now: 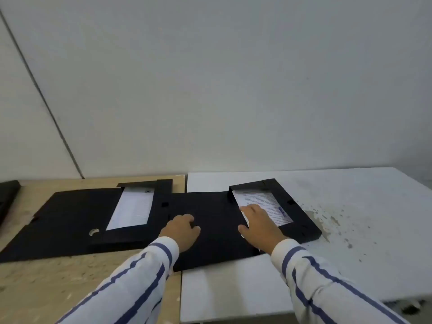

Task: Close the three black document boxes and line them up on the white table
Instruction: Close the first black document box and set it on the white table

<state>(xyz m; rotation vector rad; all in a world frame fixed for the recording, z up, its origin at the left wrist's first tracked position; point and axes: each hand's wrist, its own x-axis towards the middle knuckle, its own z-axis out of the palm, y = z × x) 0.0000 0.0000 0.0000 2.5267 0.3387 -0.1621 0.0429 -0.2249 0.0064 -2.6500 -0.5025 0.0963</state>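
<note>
Open document box (275, 206), long axis seemingly front-to-back

Matt black document boxes (210, 220) hold paper (264, 204); the white table (364, 206) looks stained (rough-looking).

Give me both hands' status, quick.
Left hand: fingers curled shut on the open box's lid flap.
Right hand: open, flat on the papers.

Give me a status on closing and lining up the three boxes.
Done: nothing yet; no box looks closed. In hand: the right box lies open on the white table, the left hand on its flat lid, the right hand on its papers. Left: the second open box and a dark object at the left edge, perhaps the third, sit on the wooden table.
</note>
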